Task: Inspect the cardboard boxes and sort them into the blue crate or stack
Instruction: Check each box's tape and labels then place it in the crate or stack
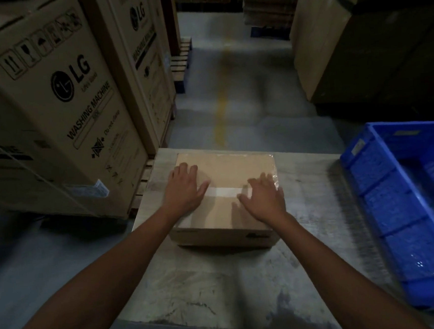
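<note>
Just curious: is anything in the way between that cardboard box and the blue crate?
Nothing visible: left hand and right hand rest on the cardboard box, and only bare table lies between it and the blue crate.

The cardboard box [226,168] is matt brown board with a smooth top. A pale strip of tape [224,191] crosses it, and clear glossy film [274,179] shines at its right edge. The counter [219,279] is a pale, dull surface, scuffed and smeared dark. The blue crate [382,196] is hard, faintly glossy plastic with ribbed walls. The big printed cartons [53,111] are matt cardboard. The pallet [180,59] slats are bare wood, and the floor [253,105] is smooth grey.
</note>
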The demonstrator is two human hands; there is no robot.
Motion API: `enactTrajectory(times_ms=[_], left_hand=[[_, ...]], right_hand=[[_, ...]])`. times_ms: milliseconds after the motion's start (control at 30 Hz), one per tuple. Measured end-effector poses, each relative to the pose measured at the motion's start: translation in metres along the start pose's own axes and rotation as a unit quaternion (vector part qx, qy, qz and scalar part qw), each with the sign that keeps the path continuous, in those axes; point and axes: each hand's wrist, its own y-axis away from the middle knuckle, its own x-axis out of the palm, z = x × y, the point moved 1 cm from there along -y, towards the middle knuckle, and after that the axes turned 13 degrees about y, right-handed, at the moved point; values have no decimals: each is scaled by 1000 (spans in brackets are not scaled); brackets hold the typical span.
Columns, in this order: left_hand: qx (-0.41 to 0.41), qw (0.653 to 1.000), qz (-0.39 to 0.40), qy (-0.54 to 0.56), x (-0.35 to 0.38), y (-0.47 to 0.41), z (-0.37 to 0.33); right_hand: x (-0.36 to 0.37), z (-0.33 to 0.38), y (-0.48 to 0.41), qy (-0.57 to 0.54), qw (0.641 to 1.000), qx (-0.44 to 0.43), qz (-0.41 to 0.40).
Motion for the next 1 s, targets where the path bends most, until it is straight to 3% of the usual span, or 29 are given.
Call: enactTrajectory(times_ms=[167,367,467,667,767,833,1000], left_hand=[[-19,997,70,36,19,-6,-1],[-40,998,-4,57,20,-5,4],[-55,996,10,65,17,-4,2],[-55,996,22,62,19,-5,4],[-150,981,-21,119,15,-2,6],[-227,957,-26,181,11,-1,8],[-260,946,-11,193,8,2,-7]], right_hand=[[24,-16,2,37,999,10,11],[3,-1,-19,38,998,26,-53],[31,3,-16,76,996,-41,-31],[32,-7,-21,61,997,-50,-15],[29,-9,-12,-5,996,86,-25],[27,-16,-10,-101,976,195,-11],[10,-32,-19,-255,938,237,-8]])
